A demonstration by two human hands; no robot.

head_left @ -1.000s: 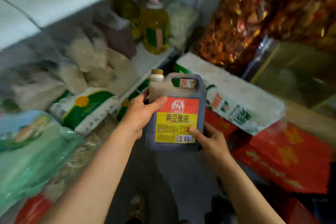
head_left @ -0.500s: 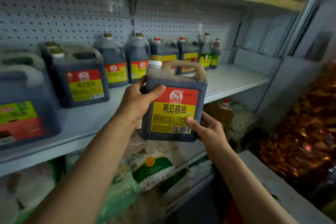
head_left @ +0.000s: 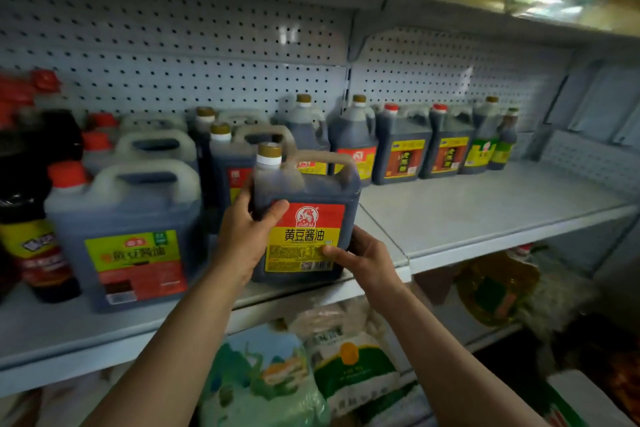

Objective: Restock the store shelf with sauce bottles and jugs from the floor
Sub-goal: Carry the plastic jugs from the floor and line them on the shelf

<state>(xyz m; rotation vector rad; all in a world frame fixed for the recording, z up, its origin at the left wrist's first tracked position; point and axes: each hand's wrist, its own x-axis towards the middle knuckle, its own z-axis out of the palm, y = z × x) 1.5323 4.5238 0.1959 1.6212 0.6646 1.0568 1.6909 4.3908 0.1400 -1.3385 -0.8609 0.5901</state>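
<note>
A jug (head_left: 304, 215) is held at the shelf's (head_left: 485, 215) front edge between the left hand (head_left: 242, 239) and right hand (head_left: 367, 260). Further jugs (head_left: 401, 146) are lined along the back edge; a larger jug (head_left: 128, 236) is stood to the left.

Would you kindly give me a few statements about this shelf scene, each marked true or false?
1. Both hands hold the soy sauce jug. True: the left hand grips its upper left corner, the right hand its lower right.
2. The held jug has a red cap. False: its cap is gold-brown.
3. The jug's base is at the front edge of the white shelf. True.
4. The shelf's right part is packed with jugs to the front. False: it is bare in front, with bottles only along the pegboard.
5. Rice bags lie on the level below. True.
</note>
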